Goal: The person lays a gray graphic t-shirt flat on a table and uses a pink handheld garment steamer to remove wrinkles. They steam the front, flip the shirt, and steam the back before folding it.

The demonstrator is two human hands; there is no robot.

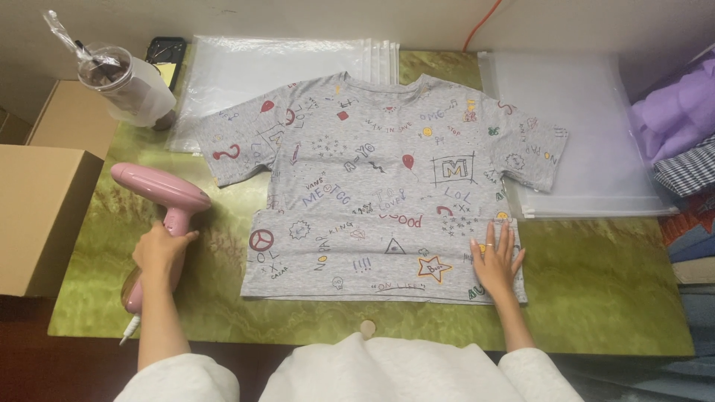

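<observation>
My left hand (158, 251) is closed around the handle of the pink handheld steamer (160, 195), which stands on the bench (596, 298) just left of the shirt, its head pointing right but clear of the fabric. My right hand (495, 257) lies flat and open, fingers spread, pressing the lower right hem of the grey printed T-shirt (372, 186). The shirt is spread front-up across the middle of the bench, sleeves out; a faint crease crosses it at waist level. I judge it laid out and smoothed, with steaming not yet visibly under way and packing still to come: clear zip bags (588, 134) lie unused beyond its right sleeve, more (246, 74) behind its left shoulder.
</observation>
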